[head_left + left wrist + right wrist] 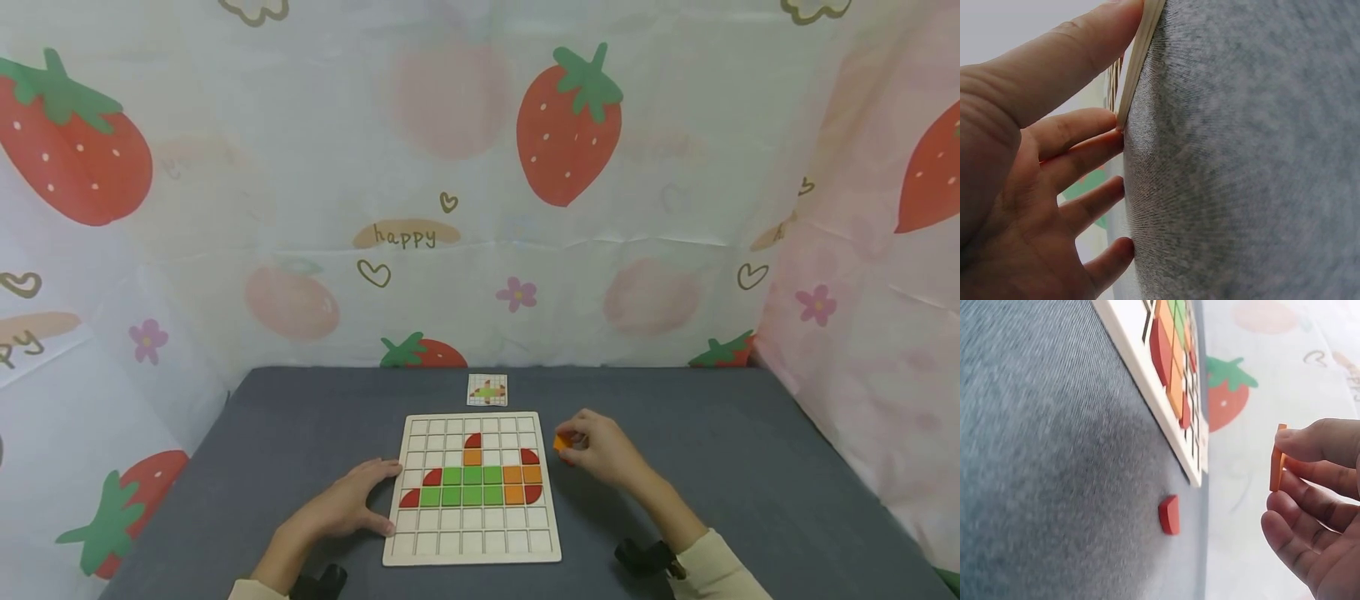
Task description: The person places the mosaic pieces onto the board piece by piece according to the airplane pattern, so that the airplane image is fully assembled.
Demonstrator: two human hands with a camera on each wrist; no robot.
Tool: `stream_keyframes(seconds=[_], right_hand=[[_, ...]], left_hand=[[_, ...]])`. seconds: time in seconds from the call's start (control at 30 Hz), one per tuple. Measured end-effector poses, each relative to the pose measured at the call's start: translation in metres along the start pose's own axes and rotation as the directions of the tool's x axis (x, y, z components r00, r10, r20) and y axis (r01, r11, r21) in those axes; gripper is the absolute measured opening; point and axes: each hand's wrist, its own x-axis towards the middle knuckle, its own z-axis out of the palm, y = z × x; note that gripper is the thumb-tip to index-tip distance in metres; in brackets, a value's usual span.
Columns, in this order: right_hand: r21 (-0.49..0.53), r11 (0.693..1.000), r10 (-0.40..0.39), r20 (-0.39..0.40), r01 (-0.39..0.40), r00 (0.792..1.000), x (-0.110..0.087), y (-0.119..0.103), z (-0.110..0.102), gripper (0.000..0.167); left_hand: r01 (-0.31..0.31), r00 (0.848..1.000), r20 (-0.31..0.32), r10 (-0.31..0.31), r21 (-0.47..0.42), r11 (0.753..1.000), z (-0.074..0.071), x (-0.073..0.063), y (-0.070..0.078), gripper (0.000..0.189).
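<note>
A pale grid board (450,543) lies on the dark cloth, with green and orange square tiles and red rounded tiles set in its cells. My left hand (347,500) rests against the board's left edge, its fingers spread and fairly straight; the left wrist view shows thumb and fingertips touching the rim (1132,75). Beyond the right edge, my right hand (606,448) pinches an orange square tile (1277,459) between thumb and fingers, raised off the cloth. Below it, a red rounded tile (1170,515) lies on the cloth beside the board.
A small card (487,390) printed with a coloured grid pattern lies behind the board. Dark cloth (322,417) covers the table. A curtain (480,183) with strawberry prints hangs at the back and sides. Black wrist straps (645,557) show at the sleeves.
</note>
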Motion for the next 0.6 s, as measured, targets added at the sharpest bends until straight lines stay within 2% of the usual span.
stream_keyframes(seconds=[0.37,0.6], right_hand=[[-0.015,0.996,-0.085,0.008,0.085,0.996,0.001,-0.012,0.007,0.026],[0.008,0.996,-0.093,0.014,0.093,0.996,0.001,-0.023,0.011,0.026]], left_hand=[[-0.001,1.0,-0.01,0.001,0.008,1.0,0.001,0.0,0.0,0.09],[-0.01,1.0,-0.017,0.01,0.002,1.0,0.001,0.0,0.0,0.09]])
